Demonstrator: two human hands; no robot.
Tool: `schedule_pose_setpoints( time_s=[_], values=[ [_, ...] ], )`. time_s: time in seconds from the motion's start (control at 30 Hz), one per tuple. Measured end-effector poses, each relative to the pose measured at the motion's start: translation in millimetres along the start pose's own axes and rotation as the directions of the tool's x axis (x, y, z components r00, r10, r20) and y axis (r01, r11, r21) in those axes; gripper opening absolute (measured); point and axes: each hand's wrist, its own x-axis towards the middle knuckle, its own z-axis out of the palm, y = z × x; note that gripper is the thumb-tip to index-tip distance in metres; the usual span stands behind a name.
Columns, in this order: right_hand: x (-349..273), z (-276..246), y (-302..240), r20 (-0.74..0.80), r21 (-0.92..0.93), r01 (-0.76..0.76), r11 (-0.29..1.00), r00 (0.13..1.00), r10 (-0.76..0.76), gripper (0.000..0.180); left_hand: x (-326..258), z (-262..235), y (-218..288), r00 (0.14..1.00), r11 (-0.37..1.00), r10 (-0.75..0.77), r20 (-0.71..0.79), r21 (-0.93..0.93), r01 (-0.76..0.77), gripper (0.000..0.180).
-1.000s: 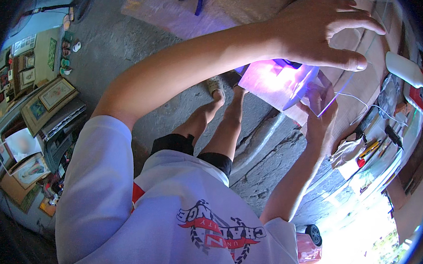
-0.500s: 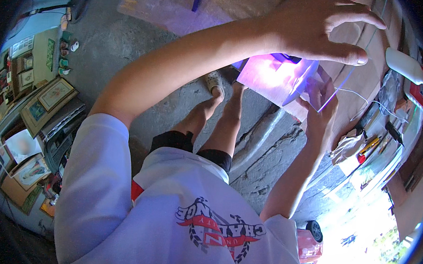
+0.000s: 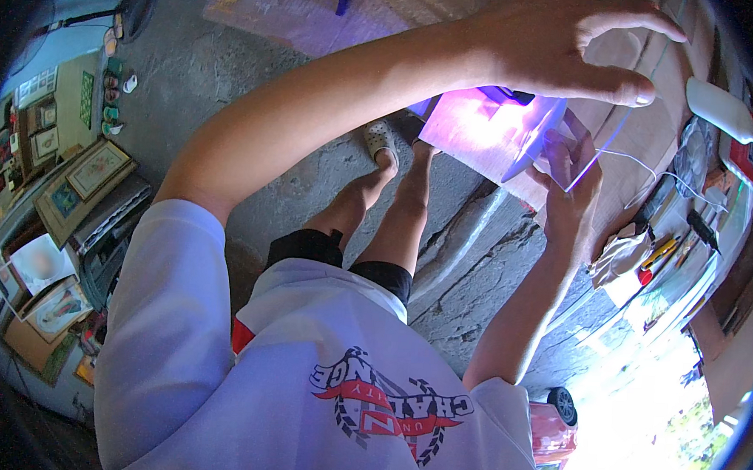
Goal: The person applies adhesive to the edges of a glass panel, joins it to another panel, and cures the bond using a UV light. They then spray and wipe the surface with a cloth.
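Violet-edged, the transparent sheet (image 3: pixel 579 166) shows one pointed corner.

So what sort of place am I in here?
Probably a home workshop or garage: there's a rough grey floor, framed pictures crowded together on the left, and a red car close by.

Dark object (image 3: pixel 513 97) partly out of sight behind left hand (image 3: pixel 565 53)
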Motion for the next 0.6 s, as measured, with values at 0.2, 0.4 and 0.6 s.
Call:
schedule_pose_setpoints(
  time_s=[0.2, 0.4, 0.6],
  values=[
    [-3, 1, -4, -0.046, -0.072, -0.035, 0.997, 0.998, 0.032, 0.048, -2, 0, -2, 0.996, 0.997, 0.076, -0.044, -0.016, -0.076, 0.083],
    [1, 0, 3, -0.056, -0.092, 0.009, 0.996, 0.998, -0.015, 0.046, 9, 7, -20, 0.999, 0.999, 0.034, 0.0, 0.04, -0.034, 0.076],
    [3, 0, 10, -0.096, -0.124, 0.032, 0.992, 0.994, -0.044, 0.048, 9, 4, -26, 0.998, 0.998, 0.059, 0.036, 0.035, -0.06, 0.076]
  ],
)
